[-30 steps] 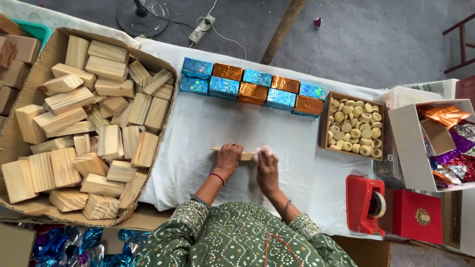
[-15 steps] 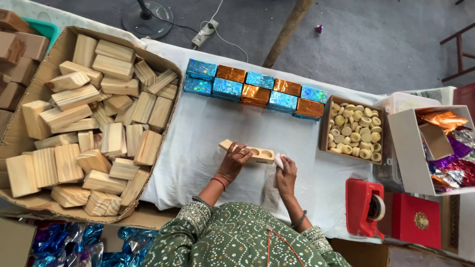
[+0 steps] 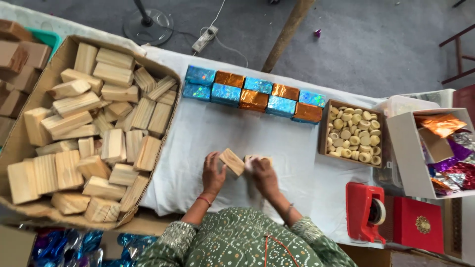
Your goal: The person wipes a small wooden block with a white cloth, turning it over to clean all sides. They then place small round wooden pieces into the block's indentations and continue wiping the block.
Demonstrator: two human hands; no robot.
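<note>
The wooden block (image 3: pixel 231 161) sits near the front edge of the white-covered table (image 3: pixel 208 133), tilted, pinched in the left hand (image 3: pixel 213 173), whose grip is closed on the block's near end. Just to the right of the block, the right hand (image 3: pixel 264 175) curls its grip around a second pale wooden piece (image 3: pixel 258 160); most of that piece is hidden under the fingers, so its shape cannot be told. The two pieces meet or nearly meet between the hands.

Beyond the block, toward the far edge of the table, stands a double row of foil-wrapped boxes (image 3: pixel 252 94) — blue and orange, alternating. Left of the block, a large cardboard box (image 3: pixel 20 148) holds a loose heap of bare wooden blocks (image 3: pixel 99 128). To its right, a small open box of pale round rings (image 3: pixel 352 136), then a white box of crumpled coloured foil (image 3: pixel 448 143), with a red tape dispenser (image 3: pixel 365 210) and a red box (image 3: pixel 418 225) nearer the person.

To handle the pair well, it seems best to keep both pieces low over the cloth, square their edges by feel, and hold each by its ends so the meeting faces stay visible — not covered by fingers.
</note>
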